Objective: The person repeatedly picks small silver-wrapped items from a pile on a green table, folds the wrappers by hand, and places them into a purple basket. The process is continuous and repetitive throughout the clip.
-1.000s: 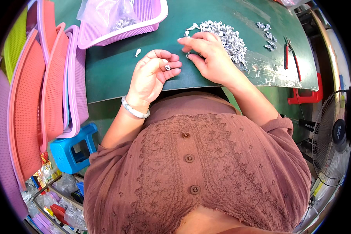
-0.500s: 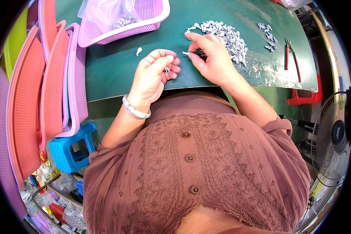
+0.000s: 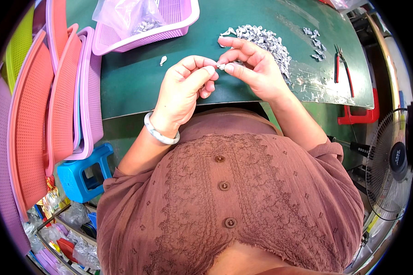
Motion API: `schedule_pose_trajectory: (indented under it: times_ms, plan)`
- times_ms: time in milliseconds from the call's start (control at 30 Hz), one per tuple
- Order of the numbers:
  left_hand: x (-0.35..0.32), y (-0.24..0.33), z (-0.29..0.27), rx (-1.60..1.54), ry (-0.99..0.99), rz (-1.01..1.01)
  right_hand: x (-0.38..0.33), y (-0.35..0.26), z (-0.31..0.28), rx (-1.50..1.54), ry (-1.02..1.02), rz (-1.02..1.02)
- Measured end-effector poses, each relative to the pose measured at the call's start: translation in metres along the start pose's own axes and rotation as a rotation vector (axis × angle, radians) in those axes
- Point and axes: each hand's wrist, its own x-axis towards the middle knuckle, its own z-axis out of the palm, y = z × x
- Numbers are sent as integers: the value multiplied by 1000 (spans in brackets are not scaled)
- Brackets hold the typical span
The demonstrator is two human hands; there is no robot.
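My right hand point(image 3: 261, 71) pinches a small grey-and-white piece point(image 3: 221, 67) between thumb and forefinger, above the near part of the green table point(image 3: 137, 89). Its kind is too small to make out. From the left, my left hand point(image 3: 181, 89) meets it, thumb and forefinger closed at the piece's left end and the other fingers curled in. Whatever lies inside those curled fingers is hidden. Just behind my right hand spreads a heap of similar small grey pieces point(image 3: 266, 41). One pale loose piece point(image 3: 163, 60) lies left of my left hand.
A lilac basket point(image 3: 144, 42) with a clear bag of small pieces stands at the back left. Red-handled pliers point(image 3: 344, 68) and several loose grey pieces point(image 3: 317, 45) lie right. Stacked baskets point(image 3: 30, 123) and a blue stool point(image 3: 80, 176) are left; a fan point(image 3: 390, 158) stands right.
My hands have come together, the left moving right and slightly up to the piece in my right fingers. The small shiny piece seen in my left fingers before is now out of sight.
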Motion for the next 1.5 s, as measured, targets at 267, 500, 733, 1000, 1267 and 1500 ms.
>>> schedule_pose_trajectory:
  times_ms: [267, 500, 733, 1000, 1267, 1500]
  plan:
    - [0, -1, 2, 76, 35, 18, -3, 1, 3, -341, 50, -293]
    - [1, -3, 2, 88, 52, -15, -4, 1, 7, -437, 127, -359]
    - [2, -5, 1, 81, 59, -32, -4, 3, 5, -498, 127, -387]
    - [5, -8, -3, 61, 2, 20, -7, 0, 9, -487, 124, -394]
    - [7, -10, -7, -64, -58, 11, -8, -4, 7, -504, 96, -406]
    - [14, -14, -26, -500, -192, -192, -6, -3, -11, -867, 194, -394]
